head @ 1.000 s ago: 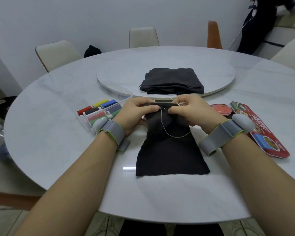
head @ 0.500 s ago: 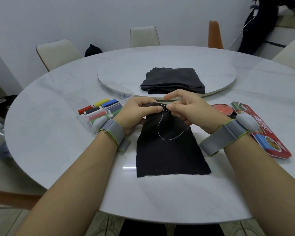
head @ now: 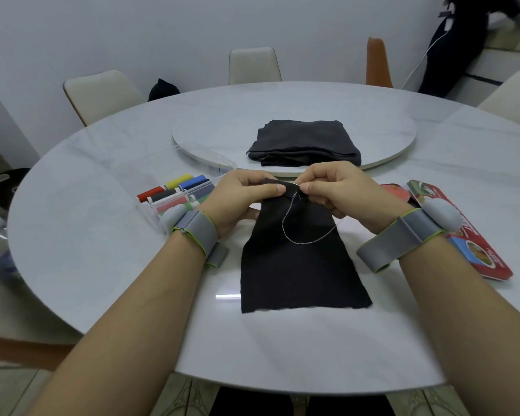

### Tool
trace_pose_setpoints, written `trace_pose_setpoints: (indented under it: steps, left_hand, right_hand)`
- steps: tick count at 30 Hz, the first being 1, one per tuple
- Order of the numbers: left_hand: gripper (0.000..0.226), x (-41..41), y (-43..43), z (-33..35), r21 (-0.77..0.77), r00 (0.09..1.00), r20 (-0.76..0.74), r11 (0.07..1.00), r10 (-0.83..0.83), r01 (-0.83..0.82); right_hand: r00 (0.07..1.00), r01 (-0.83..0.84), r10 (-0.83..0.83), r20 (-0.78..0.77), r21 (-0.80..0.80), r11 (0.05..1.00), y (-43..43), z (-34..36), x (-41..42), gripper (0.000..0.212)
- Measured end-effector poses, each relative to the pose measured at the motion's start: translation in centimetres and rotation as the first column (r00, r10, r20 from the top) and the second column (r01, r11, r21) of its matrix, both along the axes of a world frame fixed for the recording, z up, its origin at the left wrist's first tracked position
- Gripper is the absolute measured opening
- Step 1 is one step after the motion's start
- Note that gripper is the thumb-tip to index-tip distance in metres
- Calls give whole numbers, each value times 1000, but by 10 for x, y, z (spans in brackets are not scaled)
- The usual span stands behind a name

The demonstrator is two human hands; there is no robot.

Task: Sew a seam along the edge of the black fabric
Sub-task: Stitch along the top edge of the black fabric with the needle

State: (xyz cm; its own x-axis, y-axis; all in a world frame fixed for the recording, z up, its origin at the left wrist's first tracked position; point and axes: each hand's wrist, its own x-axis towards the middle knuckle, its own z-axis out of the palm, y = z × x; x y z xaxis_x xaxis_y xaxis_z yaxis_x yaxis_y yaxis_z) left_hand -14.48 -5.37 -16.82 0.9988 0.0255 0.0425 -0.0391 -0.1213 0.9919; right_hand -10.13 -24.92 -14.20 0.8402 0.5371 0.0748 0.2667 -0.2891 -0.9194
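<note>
A left hand (head: pixel 237 196) is pinching the raised far edge of the black fabric (head: pixel 300 271), which is lying on a white table (head: pixel 102 265), as the right hand (head: pixel 342 190) is gripping a needle (head: pixel 295 184) (pale thread (head: pixel 297 240) looping below).

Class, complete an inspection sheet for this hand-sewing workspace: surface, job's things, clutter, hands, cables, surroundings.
Surface: round white marble-look table, raised turntable in its middle.
Job's things: black fabric strip lying flat, far edge lifted; pale thread looping across it; thin needle at that edge.
Clutter: clear box of coloured thread spools; folded dark cloth on the turntable; flat red printed tin.
Hands: left hand pinches the fabric edge; right hand pinches the needle.
Cables: white cable, far right background.
Surroundings: cream chairs, orange chair, white wall.
</note>
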Motion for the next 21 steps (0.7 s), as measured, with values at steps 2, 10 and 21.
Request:
trace_pose_setpoints:
  steps: [2,10,21]
  left_hand:
    - [13,0,0,0,4,1000,3,1000,-4,4]
    - [15,1,2,0,-5,999,7,999,37,-37]
    - [16,1,2,1,-35,1000,25,999,19,-18]
  right_hand:
    - [999,-10,10,31,-7,1000,0,0,0,13]
    - [996,-85,84,-15,-53,995,-4,-1,2,9]
    - [992,-126,123,-28,-173,977,-4,-4,4,11]
